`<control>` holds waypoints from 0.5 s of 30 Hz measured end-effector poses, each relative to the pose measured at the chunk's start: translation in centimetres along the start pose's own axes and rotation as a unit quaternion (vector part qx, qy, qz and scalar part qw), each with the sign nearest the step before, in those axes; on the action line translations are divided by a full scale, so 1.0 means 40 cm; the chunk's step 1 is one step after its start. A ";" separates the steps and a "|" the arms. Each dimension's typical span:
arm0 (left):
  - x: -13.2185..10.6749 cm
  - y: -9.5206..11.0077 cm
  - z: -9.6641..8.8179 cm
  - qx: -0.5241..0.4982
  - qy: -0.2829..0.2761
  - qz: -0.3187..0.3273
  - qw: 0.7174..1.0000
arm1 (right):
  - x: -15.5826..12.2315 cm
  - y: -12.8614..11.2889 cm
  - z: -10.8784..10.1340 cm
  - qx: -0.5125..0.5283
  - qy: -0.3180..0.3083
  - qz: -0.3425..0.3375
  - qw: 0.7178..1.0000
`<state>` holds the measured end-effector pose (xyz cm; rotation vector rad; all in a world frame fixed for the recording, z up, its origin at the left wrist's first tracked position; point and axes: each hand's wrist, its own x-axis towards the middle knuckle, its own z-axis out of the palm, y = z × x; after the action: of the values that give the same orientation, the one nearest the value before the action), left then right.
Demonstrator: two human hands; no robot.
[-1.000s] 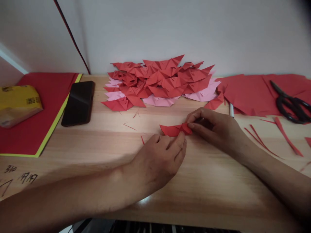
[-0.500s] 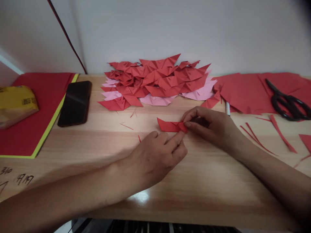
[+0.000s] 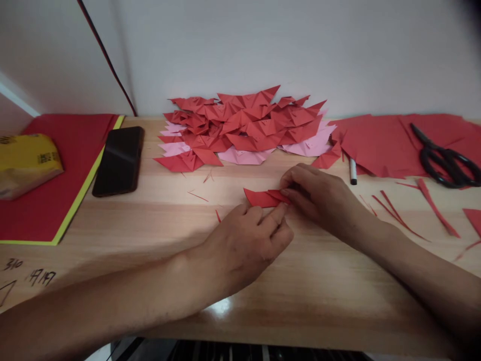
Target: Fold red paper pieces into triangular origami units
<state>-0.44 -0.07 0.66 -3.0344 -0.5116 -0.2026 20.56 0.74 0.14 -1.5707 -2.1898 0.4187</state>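
A small folded piece of red paper point(image 3: 261, 198) lies on the wooden table between my hands, its pointed end toward the left. My right hand point(image 3: 315, 195) pinches its right end between thumb and fingers. From the near side, my left hand point(image 3: 251, 240) presses its fingertips on the paper's lower right edge; the fingers are bent and partly hide it. Behind them spreads a heap of folded red paper shapes point(image 3: 244, 123), with pink ones point(image 3: 246, 156) at its edges. Some carry small dots.
Scissors point(image 3: 445, 158) with black handles rest on red paper sheets point(image 3: 379, 145) at right, beside a marker point(image 3: 352, 172) and thin paper offcuts point(image 3: 438, 208). At left are a phone point(image 3: 118, 160), a red and yellow sheet stack point(image 3: 82, 145) and a yellow packet point(image 3: 30, 163).
The flap at the paper's right end has turned under my right fingers and now lies flatter. Both hands have shifted only slightly. More of the marker shows beside my right hand.
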 end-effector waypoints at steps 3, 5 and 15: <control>0.001 -0.001 -0.001 -0.001 -0.005 0.000 1.000 | 0.003 0.001 0.001 -0.012 -0.010 -0.004 1.000; 0.000 -0.001 0.000 -0.001 -0.003 -0.001 1.000 | 0.006 0.001 0.002 -0.016 -0.008 0.002 1.000; -0.003 0.001 -0.001 -0.002 -0.001 0.000 1.000 | 0.004 0.009 0.012 0.040 0.010 -0.047 0.998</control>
<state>-0.56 -0.14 0.70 -3.0381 -0.5131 -0.2001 20.58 1.02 -0.44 -1.4180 -2.1942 0.4524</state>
